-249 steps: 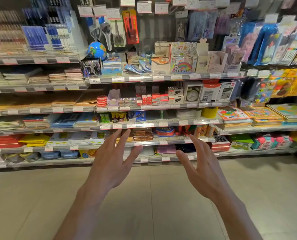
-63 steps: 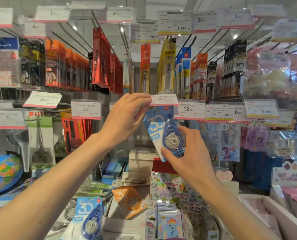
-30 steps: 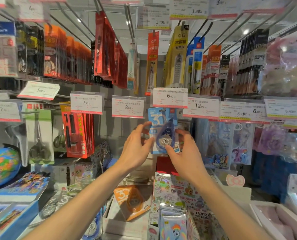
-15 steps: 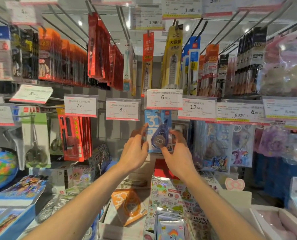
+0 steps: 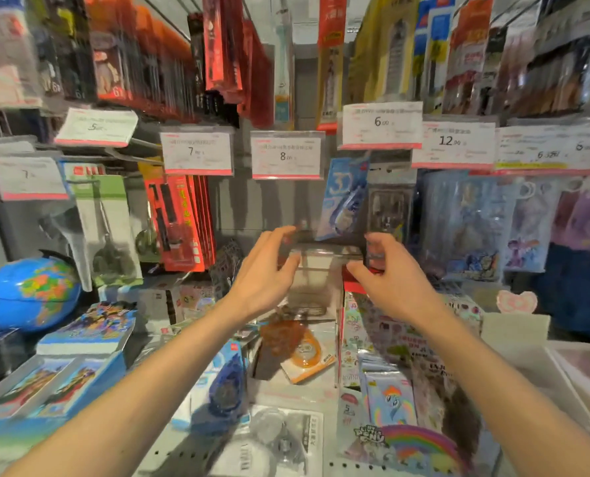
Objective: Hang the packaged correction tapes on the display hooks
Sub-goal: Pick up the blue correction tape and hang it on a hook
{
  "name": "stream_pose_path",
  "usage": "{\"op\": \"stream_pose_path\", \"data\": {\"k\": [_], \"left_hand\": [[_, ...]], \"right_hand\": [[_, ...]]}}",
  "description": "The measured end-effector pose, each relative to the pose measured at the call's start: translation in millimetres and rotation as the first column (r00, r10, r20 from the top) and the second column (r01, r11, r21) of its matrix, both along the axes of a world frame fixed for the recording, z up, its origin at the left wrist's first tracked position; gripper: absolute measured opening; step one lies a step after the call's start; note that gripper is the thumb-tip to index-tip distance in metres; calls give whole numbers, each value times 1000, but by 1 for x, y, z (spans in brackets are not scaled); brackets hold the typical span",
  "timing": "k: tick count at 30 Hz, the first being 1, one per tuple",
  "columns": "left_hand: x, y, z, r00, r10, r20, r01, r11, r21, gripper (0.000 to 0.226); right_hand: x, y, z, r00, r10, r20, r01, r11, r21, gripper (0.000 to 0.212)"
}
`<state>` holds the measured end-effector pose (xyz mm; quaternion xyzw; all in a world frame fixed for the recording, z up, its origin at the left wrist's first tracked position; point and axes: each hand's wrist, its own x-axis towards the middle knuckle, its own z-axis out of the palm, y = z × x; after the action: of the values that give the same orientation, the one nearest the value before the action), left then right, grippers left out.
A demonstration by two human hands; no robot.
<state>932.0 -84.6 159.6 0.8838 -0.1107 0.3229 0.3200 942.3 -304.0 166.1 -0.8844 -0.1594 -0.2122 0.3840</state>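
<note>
Hands point(image 5: 266, 270) empty below blue-carded correction tape point(image 5: 345, 197), hanging tilted, blurred.

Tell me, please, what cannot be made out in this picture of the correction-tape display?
Head view:
- Display hook holding the blue correction tape pack: hidden behind the 6.00 price tag.
- Small print on the price tags: motion-blurred.
- Orange correction tape pack: partly shadowed, label unreadable.
- Left hand, right hand: blurred, apparently holding nothing.

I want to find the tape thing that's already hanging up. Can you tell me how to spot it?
Look at the row of white price tags with pink edges and find the one reading 6.00. Right beneath it hangs a light blue card packet with a dark blue correction tape inside. It is the only blue tape packet up on a hook; the orange packet and the other blue one lie down on the shelf.
</note>
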Motion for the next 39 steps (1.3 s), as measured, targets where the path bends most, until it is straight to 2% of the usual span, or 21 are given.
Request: {"op": "stream_pose_path", "data": {"k": [5, 10, 14, 17, 22, 28, 34, 39], "left_hand": [[-29, 76, -19, 998, 41, -50, -41, 999, 5, 45], [-47, 155, -59, 972, 66, -225, -67, 998, 6, 38], [-60, 182, -96, 921, 44, -387, -54, 998, -15, 33], [-64, 189, -124, 893, 0, -451, -19, 999, -37, 32], [-64, 184, -142, 861, -93, -500, 34, 991, -127, 37], [-60, 177, -138, 857, -90, -507, 8, 987, -162, 50], [-62, 173, -136, 859, -73, -506, -8, 988, -156, 54], [-63, 171, -136, 875, -139, -463, -15, 950, -312, 52]], "right_hand": [[-21, 51, -11, 1000, 14, -5, -14, 986, -167, 53], [-37, 123, -32, 998, 64, 29, -48, 924, -379, 42], [-39, 168, -59, 988, 80, -130, -128, 894, -429, 33], [-43, 189, -86, 968, 58, -242, -175, 851, -495, 19], [-53, 201, -113, 942, 1, -337, -188, 830, -525, 27], [-61, 207, -116, 913, -97, -397, -156, 815, -559, 73], [-68, 211, -117, 910, -106, -401, -136, 838, -529, 71], [-74, 212, -113, 930, -53, -362, -136, 868, -477, 71]]}}
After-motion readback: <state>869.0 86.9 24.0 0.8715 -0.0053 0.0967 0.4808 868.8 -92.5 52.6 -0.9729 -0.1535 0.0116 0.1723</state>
